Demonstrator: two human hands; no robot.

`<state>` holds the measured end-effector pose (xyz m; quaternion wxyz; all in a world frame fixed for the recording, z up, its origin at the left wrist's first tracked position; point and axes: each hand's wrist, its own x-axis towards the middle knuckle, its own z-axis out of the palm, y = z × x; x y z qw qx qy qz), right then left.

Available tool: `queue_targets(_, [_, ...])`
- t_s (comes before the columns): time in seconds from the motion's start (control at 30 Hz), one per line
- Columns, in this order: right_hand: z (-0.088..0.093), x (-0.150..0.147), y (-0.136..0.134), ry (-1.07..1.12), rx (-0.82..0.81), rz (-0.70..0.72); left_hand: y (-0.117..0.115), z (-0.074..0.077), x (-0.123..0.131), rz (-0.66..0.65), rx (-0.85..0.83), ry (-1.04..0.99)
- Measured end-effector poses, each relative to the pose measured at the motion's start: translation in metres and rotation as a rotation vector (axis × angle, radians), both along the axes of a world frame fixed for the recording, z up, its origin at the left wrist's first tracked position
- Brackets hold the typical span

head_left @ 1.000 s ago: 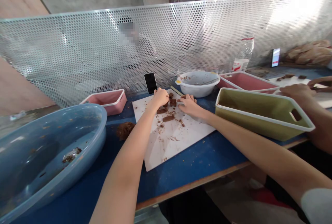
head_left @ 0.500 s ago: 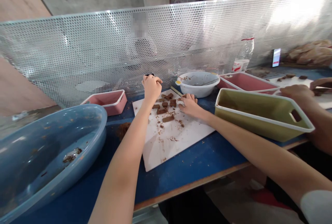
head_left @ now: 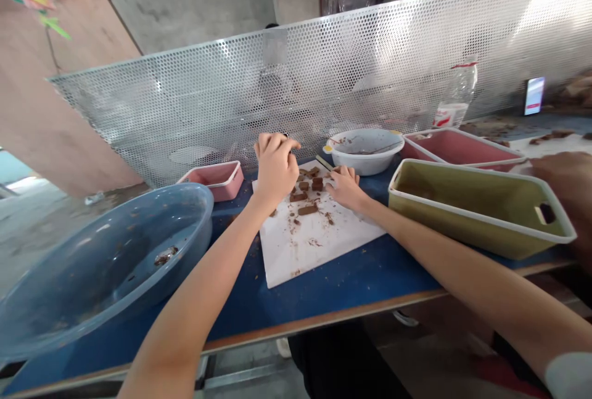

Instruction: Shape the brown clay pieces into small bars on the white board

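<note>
Small brown blocks (head_left: 308, 192), rectangular, dull and crumbly, clustered on the far end of the white board (head_left: 319, 245), with crumbs and smears trailing toward its near end. Left hand (head_left: 276, 164) lifted above the board's far left corner, fingers (head_left: 269, 143) curled shut into a loose fist, thumb pressed to forefinger; perhaps pinching a scrap of the brown stuff, too small to tell. Right hand (head_left: 345, 186) low at the board's far right edge, fingers (head_left: 341, 172) loosely spread and open, tips touching the nearest blocks, gripping none. Board flat on a blue desk (head_left: 361, 288). Left of the board, a large blue basin (head_left: 92, 269) with brown residue. Beyond the board's far left corner, a small pink tray (head_left: 226, 188). Beyond its far right corner, a white bowl (head_left: 365, 164). Right of the board, an olive-green tray (head_left: 462, 226) and, past that, a co-worker's hand (head_left: 571, 180). Behind the board, a perforated metal screen (head_left: 185, 97).
</note>
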<state>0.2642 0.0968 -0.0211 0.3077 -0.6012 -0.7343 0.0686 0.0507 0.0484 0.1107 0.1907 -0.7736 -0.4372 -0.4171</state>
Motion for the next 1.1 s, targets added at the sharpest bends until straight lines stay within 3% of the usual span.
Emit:
queue_targets(0.1, [-0.001,-0.002,0.0,0.013,0.016,0.012,-0.012,-0.032,-0.031,0.057,-0.093,0.052])
queue_targets(0.23, [-0.006,-0.004,0.001,-0.007,0.046,-0.005,-0.01,-0.074,-0.07,0.18,-0.213,-0.031])
queue_targets(0.37, [-0.008,-0.005,0.002,-0.034,0.042,-0.005,-0.008,-0.099,-0.085,0.222,-0.327,-0.06])
queue_targets(0.67, [-0.004,-0.007,-0.004,-0.025,0.044,0.023,-0.014,-0.104,-0.083,0.135,-0.375,0.037])
queue_targets(0.87, [0.047,0.009,-0.023,-0.04,0.105,0.063,-0.016,-0.108,-0.079,0.039,-0.394,0.108])
queue_targets(1.0, [0.084,0.054,-0.037,-0.118,0.236,0.034,-0.019,-0.111,-0.071,-0.048,-0.435,0.126])
queue_targets(1.1, [0.095,0.098,-0.043,-0.233,0.264,-0.079,-0.022,-0.113,-0.064,-0.068,-0.453,0.131])
